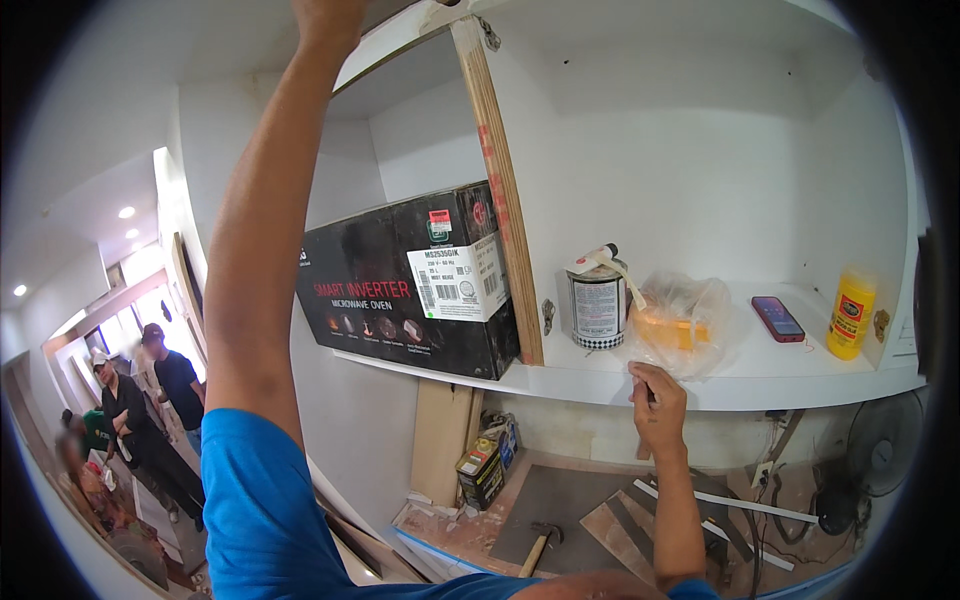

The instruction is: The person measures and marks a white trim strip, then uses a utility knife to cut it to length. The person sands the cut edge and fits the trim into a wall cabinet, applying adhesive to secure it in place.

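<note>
My left arm reaches up to the cabinet's top frame, and my left hand (328, 14) is cut off by the upper edge, its fingers out of sight. My right hand (660, 402) is at the front edge of the white shelf (560, 383), fingers curled closed; what they hold, if anything, is hidden. Just beyond it lies a clear plastic bag (690, 290) with an orange item (670, 327) inside. Left of the bag stands a paint-type can (598, 312) with a brush-like tool (606, 256) across its top.
A black microwave box (395, 290) fills the left compartment beside a wooden upright (500, 190). Right on the shelf are a phone (777, 319) and a yellow bottle (852, 315). Below lie a hammer (540, 545), strips (740, 500), a tin (482, 470) and a fan (885, 445). People (140, 420) stand far left.
</note>
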{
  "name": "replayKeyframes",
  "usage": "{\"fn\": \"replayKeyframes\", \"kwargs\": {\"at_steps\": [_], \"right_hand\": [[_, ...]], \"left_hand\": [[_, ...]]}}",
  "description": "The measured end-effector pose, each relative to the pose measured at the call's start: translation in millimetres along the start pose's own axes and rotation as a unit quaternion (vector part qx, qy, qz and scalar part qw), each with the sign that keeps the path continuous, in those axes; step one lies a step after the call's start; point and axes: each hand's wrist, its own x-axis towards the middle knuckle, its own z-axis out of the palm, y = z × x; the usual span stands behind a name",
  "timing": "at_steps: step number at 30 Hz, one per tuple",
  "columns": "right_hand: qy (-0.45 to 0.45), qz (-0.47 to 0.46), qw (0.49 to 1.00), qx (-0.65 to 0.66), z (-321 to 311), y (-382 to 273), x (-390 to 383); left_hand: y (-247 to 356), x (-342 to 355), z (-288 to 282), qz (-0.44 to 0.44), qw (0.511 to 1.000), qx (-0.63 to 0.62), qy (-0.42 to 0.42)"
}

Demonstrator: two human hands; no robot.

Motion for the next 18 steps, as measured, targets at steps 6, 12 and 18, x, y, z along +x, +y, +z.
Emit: {"fn": "replayKeyframes", "kwargs": {"at_steps": [6,12,18], "right_hand": [[-0.005,-0.007,1.0,0.011,6.9,-0.8,-0.7],[-0.001,-0.006,1.0,0.001,6.4,0.3,-0.3],[0.001,-0.001,1.0,0.004,8.2,1.7,0.2]], "left_hand": [[-24.5,-14.7,-4.0,0.065,0.997,-0.024,-0.031],[-33.6,-28.0,0.6,0.123,0.991,-0.04,-0.042],[-50.4,-23.4,-10.0,0.149,0.982,-0.081,-0.087]]}}
